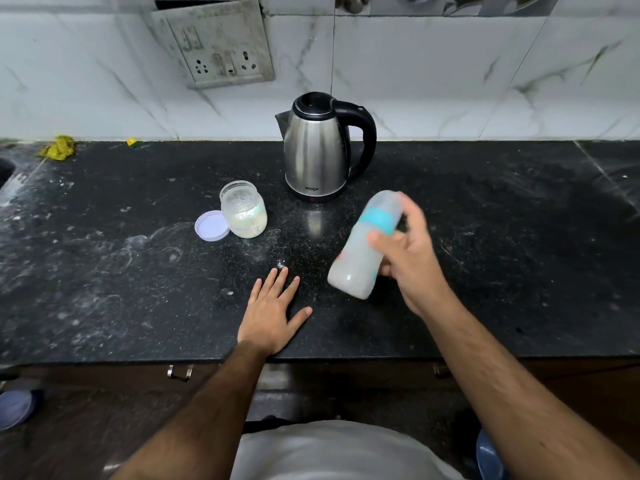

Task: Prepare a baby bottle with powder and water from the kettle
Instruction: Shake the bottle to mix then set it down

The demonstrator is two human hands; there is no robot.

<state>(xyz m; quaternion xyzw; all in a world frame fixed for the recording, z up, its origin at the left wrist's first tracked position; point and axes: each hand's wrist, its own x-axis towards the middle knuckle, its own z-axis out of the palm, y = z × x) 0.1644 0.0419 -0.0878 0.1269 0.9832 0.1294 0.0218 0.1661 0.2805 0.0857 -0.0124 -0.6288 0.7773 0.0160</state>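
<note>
Head view: two bare hands over a dark speckled counter (pixel 138 271), seen from above.
Right hand (pixel 408 258): fingers curled round the baby bottle (pixel 360 258), thumb across its front; the hand is blurred, so how each finger lies cannot be told.
Baby bottle: held off the counter at near right, tilted with its capped top pointing far and right; cloudy white liquid inside, a teal collar under the cap. Any print on it is too blurred to read.
Left hand (pixel 273 306): flat on the counter near the front edge, palm down, fingers straight and close together, thumb spread to the right; it holds nothing.
Kettle (pixel 318 150): steel with black lid and handle, upright at the far middle, just beyond the bottle; reads "MILTON" near its base.
Powder jar (pixel 244 209): open, left of the kettle, white powder inside; no readable label.
Jar lid (pixel 212 225): pale lilac, lying touching the jar's left side.
Spilled powder (pixel 280 263): white specks just beyond the left fingertips.
</note>
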